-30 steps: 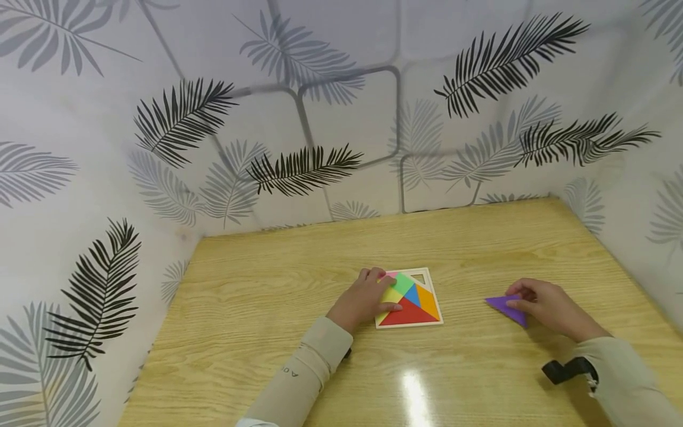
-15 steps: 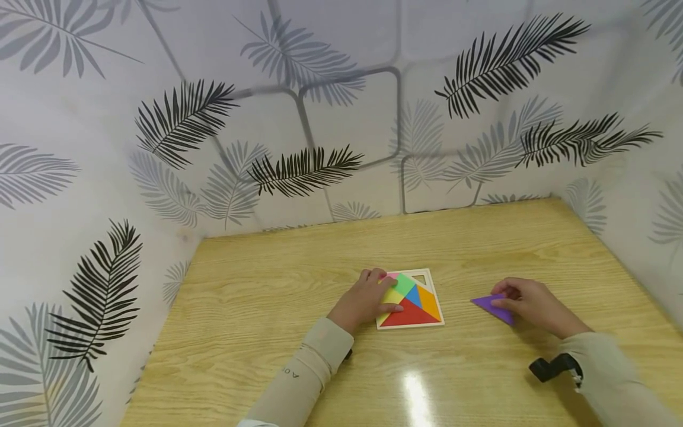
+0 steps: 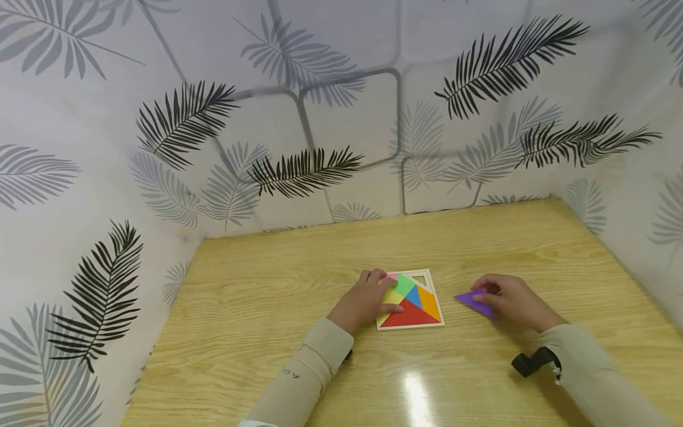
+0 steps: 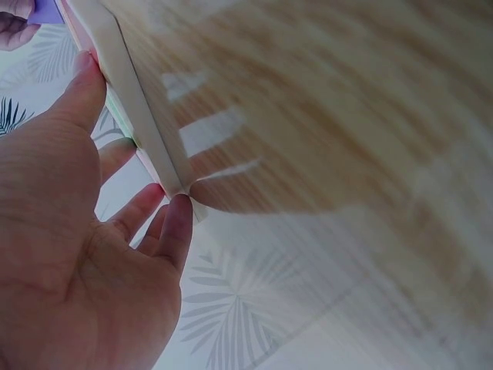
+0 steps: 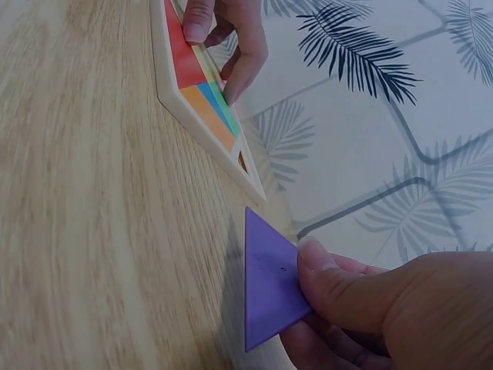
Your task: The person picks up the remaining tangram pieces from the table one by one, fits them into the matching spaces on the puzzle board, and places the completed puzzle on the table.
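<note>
A square tangram tray (image 3: 411,327) with a pale rim lies on the table, holding red (image 3: 409,314), yellow, green (image 3: 404,284), blue, orange (image 3: 428,303) and pink pieces. A triangular opening near its far right corner shows wood through it. Across the tray's left side rests my left hand (image 3: 363,299), thumb on the red piece and a finger on the green one. In the left wrist view its little fingertip meets the tray edge (image 4: 146,100). Right of the tray, my right hand (image 3: 509,299) pinches a purple triangle (image 5: 269,285) between thumb and fingers, standing tilted close over the table.
The wood-grain table (image 3: 277,267) runs back to a leaf-patterned cloth (image 3: 341,130) that also rises on both sides. A black strap (image 3: 533,360) sits at the right wrist. Light glares off the table's near part.
My right hand has moved left with the purple triangle, bringing it nearer the tray. The left hand and tray have stayed in place.
</note>
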The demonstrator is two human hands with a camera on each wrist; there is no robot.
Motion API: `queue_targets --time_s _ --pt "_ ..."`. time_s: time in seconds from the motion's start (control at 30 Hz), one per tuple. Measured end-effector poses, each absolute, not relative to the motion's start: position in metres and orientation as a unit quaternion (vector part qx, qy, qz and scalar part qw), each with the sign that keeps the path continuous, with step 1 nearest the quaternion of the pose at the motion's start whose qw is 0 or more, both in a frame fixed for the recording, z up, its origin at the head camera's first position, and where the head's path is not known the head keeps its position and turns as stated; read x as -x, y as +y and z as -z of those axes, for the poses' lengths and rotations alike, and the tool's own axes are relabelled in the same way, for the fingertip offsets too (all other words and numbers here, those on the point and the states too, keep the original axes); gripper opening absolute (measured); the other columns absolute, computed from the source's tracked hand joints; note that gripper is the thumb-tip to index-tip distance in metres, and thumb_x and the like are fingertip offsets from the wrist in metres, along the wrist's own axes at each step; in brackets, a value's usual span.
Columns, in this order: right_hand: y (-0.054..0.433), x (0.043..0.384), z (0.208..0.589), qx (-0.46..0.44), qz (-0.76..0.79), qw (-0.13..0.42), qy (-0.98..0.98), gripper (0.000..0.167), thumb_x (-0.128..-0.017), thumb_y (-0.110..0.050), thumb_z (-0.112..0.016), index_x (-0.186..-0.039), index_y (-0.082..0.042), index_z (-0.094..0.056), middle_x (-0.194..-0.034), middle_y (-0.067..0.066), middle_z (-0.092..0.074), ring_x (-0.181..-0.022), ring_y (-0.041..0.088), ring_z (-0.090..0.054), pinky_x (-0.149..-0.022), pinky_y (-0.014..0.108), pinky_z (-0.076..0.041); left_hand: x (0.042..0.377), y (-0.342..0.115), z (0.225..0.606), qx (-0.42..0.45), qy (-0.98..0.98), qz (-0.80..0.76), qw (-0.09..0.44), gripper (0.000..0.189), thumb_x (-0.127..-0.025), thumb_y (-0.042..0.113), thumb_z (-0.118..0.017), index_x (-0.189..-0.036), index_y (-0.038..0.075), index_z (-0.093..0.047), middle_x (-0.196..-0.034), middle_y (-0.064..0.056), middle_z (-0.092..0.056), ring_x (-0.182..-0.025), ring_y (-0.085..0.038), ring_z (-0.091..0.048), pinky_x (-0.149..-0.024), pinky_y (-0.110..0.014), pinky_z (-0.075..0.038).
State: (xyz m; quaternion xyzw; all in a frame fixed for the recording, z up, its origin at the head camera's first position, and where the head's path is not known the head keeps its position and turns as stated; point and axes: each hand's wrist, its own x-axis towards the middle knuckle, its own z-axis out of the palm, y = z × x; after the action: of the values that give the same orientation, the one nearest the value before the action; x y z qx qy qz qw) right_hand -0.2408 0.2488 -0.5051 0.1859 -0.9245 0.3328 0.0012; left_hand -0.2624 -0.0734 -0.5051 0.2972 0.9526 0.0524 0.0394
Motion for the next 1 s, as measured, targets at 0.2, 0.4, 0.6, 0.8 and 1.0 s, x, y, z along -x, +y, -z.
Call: queue_targets --time_s 0.2,0.4,0.6,0.8,1.0 --pt "0.238 0.245 0.507 -0.191 -0.343 0.0 -0.92 0.009 -0.086 -0.014 -0.067 -0.093 -0.009 -0.066 -0.083 -0.003 -0.062 -0.076 0.013 -0.055 -0.069 0.026 -0.048 0.262 -0.074 0.505 -0.298 0.952 -0.051 0.041 0.066 -0.084 0.06 -0.051 -0.137 0.02 -0.046 -0.137 -0.005 -0.036 -0.123 -0.024 -0.031 -0.094 -0.029 -0.042" --pt "0.229 0.25 0.504 -0.195 -0.342 0.001 -0.919 0.009 -0.086 -0.014 -0.067 -0.093 -0.009 -0.066 -0.085 -0.003 -0.062 -0.078 0.013 -0.056 -0.071 0.029 -0.048 0.263 -0.073 0.505 -0.295 0.953 -0.047 0.044 0.067 -0.084 0.061 -0.049 -0.138 0.021 -0.045 -0.137 -0.004 -0.036 -0.124 -0.023 -0.031 -0.094 -0.028 -0.041" --pt "0.221 0.255 0.503 -0.194 -0.354 0.0 -0.915 0.009 -0.087 -0.015 -0.066 -0.093 -0.009 -0.066 -0.084 -0.002 -0.062 -0.078 0.015 -0.056 -0.07 0.029 -0.048 0.264 -0.072 0.506 -0.29 0.954 -0.048 0.05 0.068 -0.084 0.062 -0.049 -0.138 0.022 -0.045 -0.138 -0.003 -0.035 -0.124 -0.022 -0.03 -0.095 -0.029 -0.041" --pt "0.212 0.262 0.507 -0.185 -0.362 -0.007 -0.914 0.009 -0.087 -0.012 -0.066 -0.096 -0.01 -0.065 -0.087 -0.001 -0.062 -0.08 0.016 -0.056 -0.073 0.031 -0.048 0.264 -0.073 0.505 -0.289 0.954 -0.056 0.053 0.068 -0.084 0.061 -0.05 -0.138 0.022 -0.045 -0.138 -0.003 -0.035 -0.125 -0.022 -0.03 -0.096 -0.029 -0.04" --pt "0.203 0.267 0.511 -0.178 -0.372 -0.005 -0.911 0.01 -0.086 -0.01 -0.067 -0.096 -0.009 -0.065 -0.087 0.001 -0.061 -0.08 0.018 -0.054 -0.073 0.032 -0.047 0.262 -0.073 0.502 -0.285 0.955 -0.06 0.059 0.068 -0.084 0.06 -0.051 -0.139 0.022 -0.044 -0.139 -0.003 -0.034 -0.125 -0.022 -0.03 -0.096 -0.03 -0.041"
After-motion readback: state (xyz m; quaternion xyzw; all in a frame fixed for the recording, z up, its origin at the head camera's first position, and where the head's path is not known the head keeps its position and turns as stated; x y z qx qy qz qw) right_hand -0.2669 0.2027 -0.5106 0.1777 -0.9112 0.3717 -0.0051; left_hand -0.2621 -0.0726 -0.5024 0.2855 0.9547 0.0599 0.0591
